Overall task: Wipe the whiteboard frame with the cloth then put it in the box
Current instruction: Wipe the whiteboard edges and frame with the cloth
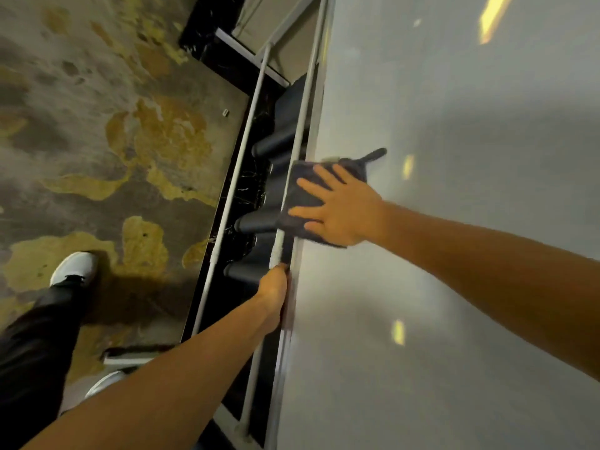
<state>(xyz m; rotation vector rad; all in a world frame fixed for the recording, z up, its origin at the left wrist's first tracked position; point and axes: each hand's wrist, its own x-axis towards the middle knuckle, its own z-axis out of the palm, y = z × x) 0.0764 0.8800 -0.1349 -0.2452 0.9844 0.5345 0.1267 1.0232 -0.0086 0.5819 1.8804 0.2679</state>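
Observation:
A large whiteboard (454, 222) fills the right half of the view, seen steeply from above. Its pale metal frame (300, 131) runs diagonally down the middle. A dark grey-blue cloth (300, 193) lies flat over the frame edge and the board surface. My right hand (337, 209) presses on the cloth with fingers spread. My left hand (274, 287) grips the frame edge lower down, fingers curled around it and partly hidden. No box is in view.
A white stand rail (240, 177) runs parallel to the frame, with dark cylindrical legs (259, 222) and a black base beneath. A dark marker-like object (373, 154) sticks out beyond the cloth. Patterned grey-and-yellow carpet (113, 141) lies left, with my white shoe (74, 267) on it.

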